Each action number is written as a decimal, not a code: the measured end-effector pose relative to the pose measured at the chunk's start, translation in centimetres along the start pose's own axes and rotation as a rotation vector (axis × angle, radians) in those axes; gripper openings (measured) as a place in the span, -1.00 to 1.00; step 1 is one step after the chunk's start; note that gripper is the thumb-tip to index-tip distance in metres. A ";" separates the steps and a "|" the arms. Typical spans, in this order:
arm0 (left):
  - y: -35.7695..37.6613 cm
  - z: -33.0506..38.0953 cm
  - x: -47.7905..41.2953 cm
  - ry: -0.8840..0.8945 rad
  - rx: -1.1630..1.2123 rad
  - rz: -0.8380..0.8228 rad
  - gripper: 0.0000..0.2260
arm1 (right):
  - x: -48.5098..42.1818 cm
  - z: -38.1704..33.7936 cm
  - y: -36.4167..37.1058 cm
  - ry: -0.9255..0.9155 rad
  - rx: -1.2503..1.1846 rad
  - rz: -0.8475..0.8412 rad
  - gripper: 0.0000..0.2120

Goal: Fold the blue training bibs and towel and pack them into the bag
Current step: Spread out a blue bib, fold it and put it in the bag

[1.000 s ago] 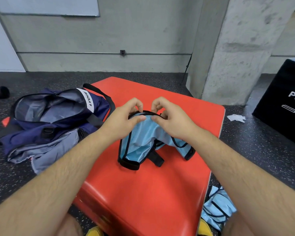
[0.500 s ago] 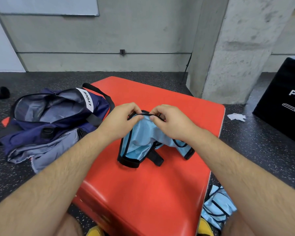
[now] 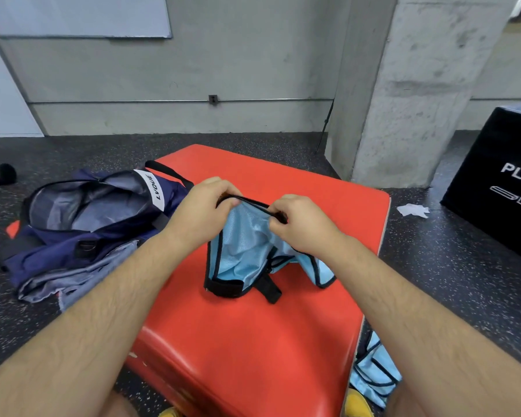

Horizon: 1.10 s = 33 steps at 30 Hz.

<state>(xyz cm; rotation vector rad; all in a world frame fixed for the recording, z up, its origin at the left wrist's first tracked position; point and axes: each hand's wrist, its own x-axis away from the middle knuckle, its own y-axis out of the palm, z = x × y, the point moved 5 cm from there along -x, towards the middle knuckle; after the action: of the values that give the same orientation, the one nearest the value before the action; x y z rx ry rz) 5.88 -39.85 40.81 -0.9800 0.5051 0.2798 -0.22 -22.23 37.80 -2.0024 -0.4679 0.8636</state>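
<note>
1. Only the head view to go on, so here's what we got out of it. The person's left hand (image 3: pixel 206 206) was clenched around the black-trimmed top edge of a light blue mesh training bib (image 3: pixel 241 251), thumb on the near side and fingers curled over the far side.
2. The right hand (image 3: pixel 301 224) was pinching that same black edge just beside the left one, fingers curled in tight. So both hands were grasping the bib.
3. The bib's top was held up off the surface, and its bottom end, with a black strap poking out, sat on a big red padded vinyl block (image 3: pixel 253 341), about in the middle.
4. Left of the block, touching its edge, a navy blue fabric bag (image 3: pixel 103 224) with a white "LVQUE" label lay on the black speckled rubber floor (image 3: pixel 463 266). It was wide open, and we could see its grey lining.
5. A rumpled grey-blue cloth (image 3: pixel 82 275) lay on the floor right against the bag's near side. We figured it was the towel but couldn't tell for sure.
6. More light blue black-trimmed bib fabric (image 3: pixel 373 374) was heaped on the floor by the block's near right corner, next to a yellow shoe (image 3: pixel 358 406).
7. Further off we saw a rough grey concrete pillar (image 3: pixel 412 100), a black box with white "PLY" lettering (image 3: pixel 500 176) at far right, and a crumpled scrap of white paper (image 3: pixel 412 210) between the box and the block.
</note>
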 end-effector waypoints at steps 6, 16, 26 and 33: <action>-3.5 -1.8 -0.7 -0.089 -0.016 0.118 -0.90 | 0.1 4.0 -2.4 0.103 0.149 -0.027 -0.85; -8.2 -3.7 -0.5 -0.253 0.073 0.238 -0.93 | 1.7 7.2 -11.0 0.248 0.243 -0.013 -0.71; -16.2 -1.2 -1.9 -0.294 0.037 0.216 -0.96 | 3.2 2.6 -21.1 0.276 0.246 0.010 -0.83; -25.2 3.2 -0.1 -0.245 0.029 0.192 -0.93 | 7.6 -5.7 -31.5 0.139 -0.233 0.192 -0.75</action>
<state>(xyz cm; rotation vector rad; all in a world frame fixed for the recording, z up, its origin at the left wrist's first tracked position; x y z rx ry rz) 17.92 -50.57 60.40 -0.8558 0.3781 0.5565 9.19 -3.86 63.40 -2.3340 -0.3122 0.8074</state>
